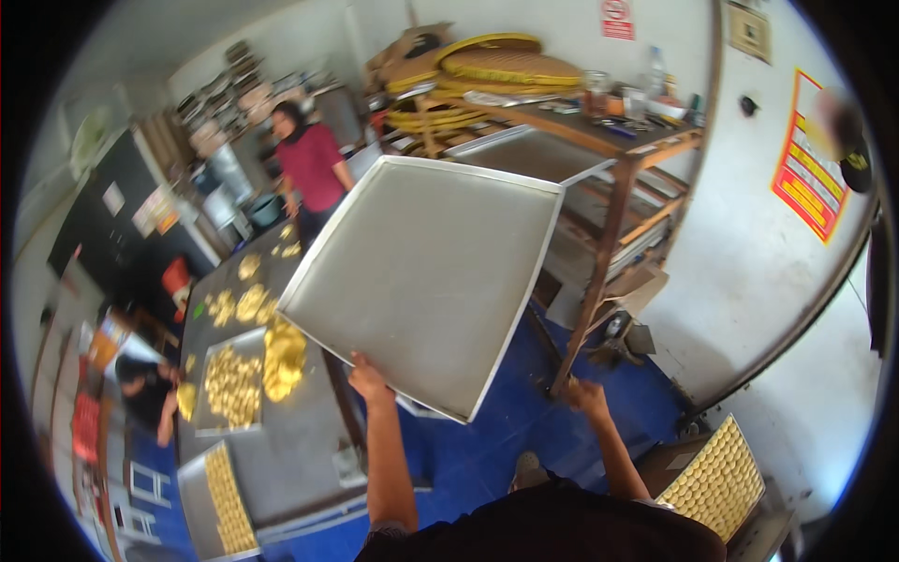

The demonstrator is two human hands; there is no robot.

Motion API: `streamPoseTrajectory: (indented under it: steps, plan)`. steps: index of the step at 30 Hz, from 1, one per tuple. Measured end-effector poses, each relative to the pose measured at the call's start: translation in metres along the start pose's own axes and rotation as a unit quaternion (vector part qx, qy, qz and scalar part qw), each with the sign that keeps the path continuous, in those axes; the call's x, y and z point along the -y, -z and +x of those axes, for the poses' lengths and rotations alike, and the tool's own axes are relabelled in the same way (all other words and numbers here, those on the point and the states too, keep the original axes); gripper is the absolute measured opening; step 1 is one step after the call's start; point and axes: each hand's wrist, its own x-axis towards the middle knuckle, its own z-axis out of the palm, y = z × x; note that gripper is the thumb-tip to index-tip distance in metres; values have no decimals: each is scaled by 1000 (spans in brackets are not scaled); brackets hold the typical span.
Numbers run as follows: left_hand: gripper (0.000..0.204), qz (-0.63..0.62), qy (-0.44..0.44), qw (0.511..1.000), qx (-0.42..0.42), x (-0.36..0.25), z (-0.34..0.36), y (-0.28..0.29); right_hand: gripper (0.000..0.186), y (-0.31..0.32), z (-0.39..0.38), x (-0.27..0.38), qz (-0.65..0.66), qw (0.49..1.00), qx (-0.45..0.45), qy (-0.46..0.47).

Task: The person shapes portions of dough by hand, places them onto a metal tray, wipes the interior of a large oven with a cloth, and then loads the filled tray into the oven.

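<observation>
A large, shallow metal baking tray (435,267) with a raised rim is held up in front of me, tilted, with nothing on its surface. My left hand (372,379) grips its near left edge, the fingers hooked round the rim. Apart from the tray, my right hand (587,395) hangs low at the right, close to the foot of the wooden rack (604,244). Its fingers look curled in; whether anything is inside them is hidden.
At left, a long worktable (300,468) bears yellow dough (284,361) and a tray of dough pieces (232,386). Dough rounds fill a tray (716,482) at lower right. One person (314,164) stands beyond the table; another (148,393) is at its left.
</observation>
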Motion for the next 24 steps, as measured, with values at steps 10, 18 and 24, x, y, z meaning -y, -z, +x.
streamPoseTrajectory:
  steps: [10,18,24]
  plan:
    - [39,-53,161,975,144,74,118,-245,18,131,-133,-221,-23,869,-307,-388]
    - [41,71,163,972,151,141,186,-406,15,93,-225,-263,315,711,-506,-372]
    - [48,140,220,919,296,210,250,-523,21,-15,-248,-261,314,631,-620,-346]
